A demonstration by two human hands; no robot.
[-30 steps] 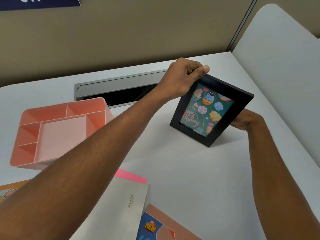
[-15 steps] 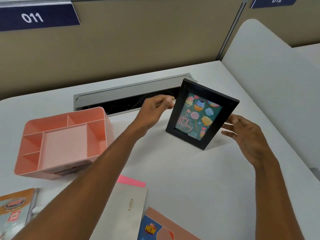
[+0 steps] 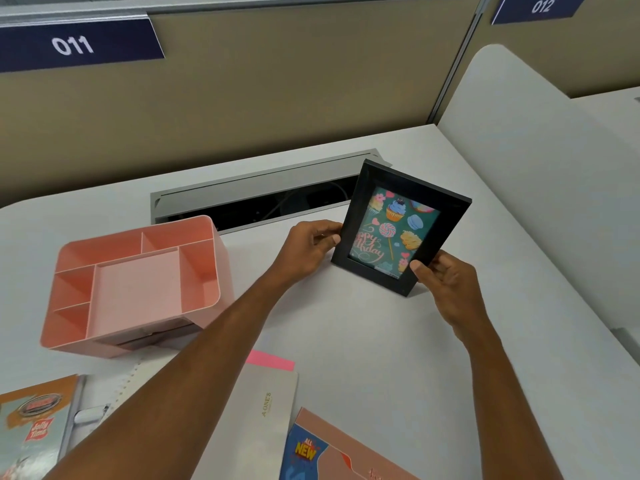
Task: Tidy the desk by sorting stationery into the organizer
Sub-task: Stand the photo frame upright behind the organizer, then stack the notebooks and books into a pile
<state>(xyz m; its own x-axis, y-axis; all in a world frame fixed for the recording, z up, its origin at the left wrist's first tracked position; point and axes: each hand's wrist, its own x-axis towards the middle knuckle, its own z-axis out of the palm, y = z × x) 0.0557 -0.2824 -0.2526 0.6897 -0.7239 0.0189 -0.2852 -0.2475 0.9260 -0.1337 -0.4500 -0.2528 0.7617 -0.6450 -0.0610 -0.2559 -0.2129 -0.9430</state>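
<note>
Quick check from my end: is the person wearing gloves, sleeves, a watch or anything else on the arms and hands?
No. The left hand and right hand are bare, without gloves. Both forearms are uncovered as far as the view shows, with no sleeve, watch or band visible.

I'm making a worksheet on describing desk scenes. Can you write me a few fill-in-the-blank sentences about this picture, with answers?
1. Both hands, the left hand and the right hand, hold a black picture ____.
2. The card inside the frame shows cupcakes and a striped ____.
3. The organizer on the desk is ____ in colour.
4. The partition sign above the organizer reads ____.

Missing words: frame; lollipop; pink; 011
</note>
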